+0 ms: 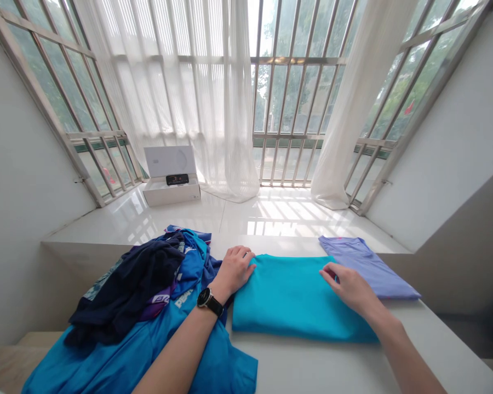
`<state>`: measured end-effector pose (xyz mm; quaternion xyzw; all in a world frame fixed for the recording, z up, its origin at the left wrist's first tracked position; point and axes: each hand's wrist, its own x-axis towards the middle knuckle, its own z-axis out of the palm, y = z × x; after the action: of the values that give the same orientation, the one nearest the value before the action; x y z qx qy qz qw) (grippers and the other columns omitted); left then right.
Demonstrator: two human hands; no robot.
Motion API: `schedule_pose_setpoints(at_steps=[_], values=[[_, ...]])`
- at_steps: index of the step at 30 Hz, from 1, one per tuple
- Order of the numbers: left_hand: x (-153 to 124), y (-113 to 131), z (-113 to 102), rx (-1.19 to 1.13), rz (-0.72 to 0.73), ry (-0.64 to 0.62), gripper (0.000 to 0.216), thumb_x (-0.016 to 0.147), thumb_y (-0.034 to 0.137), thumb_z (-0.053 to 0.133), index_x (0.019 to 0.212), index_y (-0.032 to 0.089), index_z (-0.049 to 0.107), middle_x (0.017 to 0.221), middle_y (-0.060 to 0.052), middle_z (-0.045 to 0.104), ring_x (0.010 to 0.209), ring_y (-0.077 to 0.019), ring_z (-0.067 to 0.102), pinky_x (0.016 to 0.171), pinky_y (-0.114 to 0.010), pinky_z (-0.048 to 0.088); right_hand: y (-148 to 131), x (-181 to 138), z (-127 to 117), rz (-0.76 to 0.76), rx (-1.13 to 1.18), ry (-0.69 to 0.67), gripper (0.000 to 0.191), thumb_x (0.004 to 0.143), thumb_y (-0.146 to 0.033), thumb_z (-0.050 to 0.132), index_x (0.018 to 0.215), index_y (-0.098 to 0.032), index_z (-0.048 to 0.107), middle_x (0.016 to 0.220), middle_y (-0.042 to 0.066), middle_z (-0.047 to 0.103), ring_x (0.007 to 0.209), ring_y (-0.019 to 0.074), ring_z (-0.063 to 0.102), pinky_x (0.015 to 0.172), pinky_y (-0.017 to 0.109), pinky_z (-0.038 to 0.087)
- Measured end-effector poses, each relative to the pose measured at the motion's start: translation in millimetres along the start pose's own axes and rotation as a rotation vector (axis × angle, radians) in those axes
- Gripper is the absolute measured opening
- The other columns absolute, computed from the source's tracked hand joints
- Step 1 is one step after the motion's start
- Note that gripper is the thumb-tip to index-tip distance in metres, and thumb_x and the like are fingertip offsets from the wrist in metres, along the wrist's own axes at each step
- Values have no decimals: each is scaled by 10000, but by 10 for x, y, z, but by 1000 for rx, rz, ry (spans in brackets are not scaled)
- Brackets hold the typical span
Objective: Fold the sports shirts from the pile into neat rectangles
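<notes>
A folded turquoise shirt [291,295] lies flat on the white table [332,366] in front of me. My left hand [233,269], with a black watch on its wrist, rests on the shirt's left edge with fingers curled over it. At the shirt's right far corner my right hand [349,285] presses down, fingers bent and close together. A folded lilac garment [367,265] lies just right of the turquoise shirt, touching it. To my left sits a loose pile of blue and navy clothes [148,295].
Beyond the table a white window ledge [271,216] holds an open white box [171,183] with a dark device in it. Barred windows with sheer curtains [213,98] stand behind. A grey wall rises at the right.
</notes>
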<state>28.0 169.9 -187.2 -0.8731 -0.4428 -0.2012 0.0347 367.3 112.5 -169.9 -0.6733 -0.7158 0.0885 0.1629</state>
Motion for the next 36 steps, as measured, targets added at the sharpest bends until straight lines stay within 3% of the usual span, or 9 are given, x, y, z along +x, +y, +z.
schedule_pose_setpoints(at_steps=[3,8,13,17,21,28,30,36], values=[[-16,-25,82,11,12,5,228,941,264,591,1158,208,631,1417,-115,524,1389,-354,366,1144,-567,275,-193,-91,-34,-104,97,-242,400,954,-527,417,767,-220,592,698,17,628,646,182,563,591,286,375],[-32,-77,99,-92,5,-156,289,993,190,451,1229,228,613,1317,-91,603,1177,-245,567,1004,-390,473,-364,-208,-136,-72,184,-411,378,910,-523,510,733,-200,594,717,19,611,636,160,540,563,263,375],[-33,-70,-13,-143,-39,-201,295,978,219,459,1200,236,653,1165,-81,658,1061,-237,607,950,-356,488,-468,-315,-226,-16,423,-670,305,913,-498,515,922,-211,614,718,-4,630,528,128,555,507,237,423],[-46,-103,-114,-221,-108,-250,245,950,287,493,1078,237,697,1049,-70,674,931,-226,659,837,-309,500,-441,-324,-141,43,316,-626,243,902,-438,523,938,-212,605,689,-12,617,518,129,570,520,238,411],[-60,-141,-200,-214,-130,-309,214,910,377,559,907,230,715,917,-62,701,870,-250,669,762,-304,473,-373,-281,-50,10,172,-497,266,894,-470,531,932,-232,643,752,18,654,644,165,586,551,250,367],[-78,-132,-197,-221,-165,-333,262,837,477,652,847,226,728,854,-55,737,835,-254,678,719,-289,447,-350,-240,-83,-4,45,-419,263,889,-461,528,960,-238,647,821,36,671,694,191,587,588,276,352],[-81,-130,-182,-223,-170,-321,263,830,480,661,854,228,730,853,-53,738,834,-251,677,717,-286,449,-329,-257,-123,14,58,-438,273,892,-459,520,975,-229,641,797,39,673,678,190,592,587,274,366],[-80,-146,-168,-302,-185,-302,240,798,448,705,880,224,725,857,-40,731,836,-231,672,731,-275,458,-220,-295,-116,174,291,-663,400,892,-481,505,1187,-212,527,603,-3,663,479,166,581,472,250,412]])
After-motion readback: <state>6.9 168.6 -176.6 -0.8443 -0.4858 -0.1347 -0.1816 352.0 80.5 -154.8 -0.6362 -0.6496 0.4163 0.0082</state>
